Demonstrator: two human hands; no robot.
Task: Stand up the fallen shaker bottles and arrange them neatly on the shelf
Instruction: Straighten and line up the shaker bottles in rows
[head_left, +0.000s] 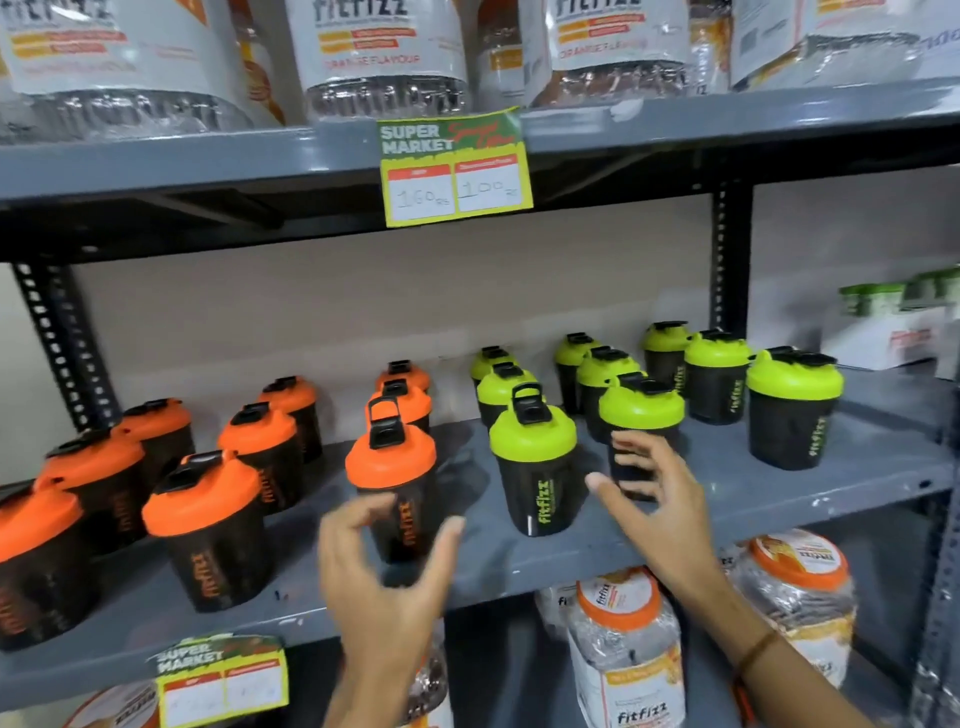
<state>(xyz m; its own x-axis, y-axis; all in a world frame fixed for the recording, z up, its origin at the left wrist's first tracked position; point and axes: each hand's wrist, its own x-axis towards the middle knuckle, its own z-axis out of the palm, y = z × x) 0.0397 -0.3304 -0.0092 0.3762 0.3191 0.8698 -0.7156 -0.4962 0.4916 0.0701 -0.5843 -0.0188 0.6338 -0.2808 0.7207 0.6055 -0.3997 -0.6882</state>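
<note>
Standing upright along the grey metal shelf (727, 499), orange-lidded black shaker bottles (208, 525) fill its left end. Green-lidded black shaker bottles (535, 467) fill the right. Left hand (384, 577) and right hand (660, 499) hover open-fingered at the front edge, gripping nothing.

Left of the front green-lidded shaker (534, 467) on the middle shelf (727, 499) stand nine orange-lidded shakers (208, 525). Counting that one, there are nine green-lidded shakers (794, 410). Two price tags (457, 166) hang on shelf edges. Two hands (384, 582) reach in.
</note>
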